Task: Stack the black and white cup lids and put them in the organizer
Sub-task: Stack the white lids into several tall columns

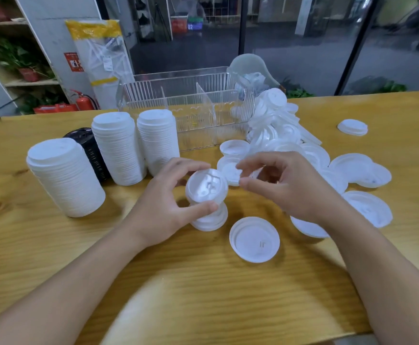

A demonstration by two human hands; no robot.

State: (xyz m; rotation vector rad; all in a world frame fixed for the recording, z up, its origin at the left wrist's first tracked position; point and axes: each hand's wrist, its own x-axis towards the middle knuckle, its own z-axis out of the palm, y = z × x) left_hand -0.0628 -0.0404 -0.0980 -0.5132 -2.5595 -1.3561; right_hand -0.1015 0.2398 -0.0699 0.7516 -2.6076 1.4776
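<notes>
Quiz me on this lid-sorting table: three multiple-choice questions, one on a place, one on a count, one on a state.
1. Where is the black stack?
A. among the tall white stacks
B. in the organizer
C. in a hand

2. How many tall white stacks stand left of the organizer?
A. one
B. three
C. five

3. What is the left hand doing?
A. lying flat
B. gripping a short lid stack
C. pointing

Answers: 1 A, white stacks flank it. 2 B, three stand there. 3 B, fingers curl round it.
</notes>
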